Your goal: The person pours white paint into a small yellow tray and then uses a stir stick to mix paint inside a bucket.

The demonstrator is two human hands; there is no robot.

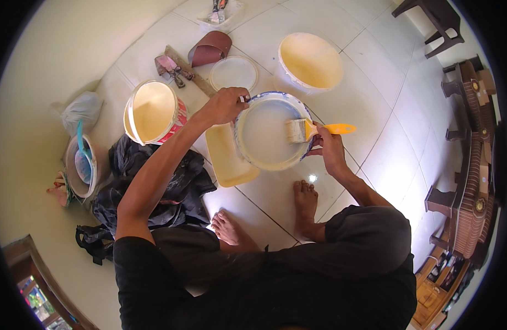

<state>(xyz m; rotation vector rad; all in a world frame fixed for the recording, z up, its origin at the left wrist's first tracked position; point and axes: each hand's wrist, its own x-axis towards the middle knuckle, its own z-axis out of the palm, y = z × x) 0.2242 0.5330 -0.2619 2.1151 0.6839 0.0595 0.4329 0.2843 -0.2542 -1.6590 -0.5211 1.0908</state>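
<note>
A round bucket of whitish liquid (267, 132) is between my hands, its rim marked with blue and white smears. My left hand (227, 105) is closed on the bucket's far left rim. At the right rim, my right hand (331, 148) has its thumb against a paintbrush (341, 128) with a yellow handle, while its other fingers reach the bucket's outer side. The brush lies across the rim, its pale, coated bristles inside over the liquid. Partly beneath the bucket is a cream rectangular tray (223, 159). My fingertips are partly hidden.
A white bucket (154, 113) stands left; a larger pale bucket (309, 61) is beyond. Scrapers (173, 69), a brown sandpaper roll (210, 48) and a round lid (234, 73) lie on the tiles. Dark cloth (154, 181) and a pail (88, 165) are left, a striped sofa (467, 187) right.
</note>
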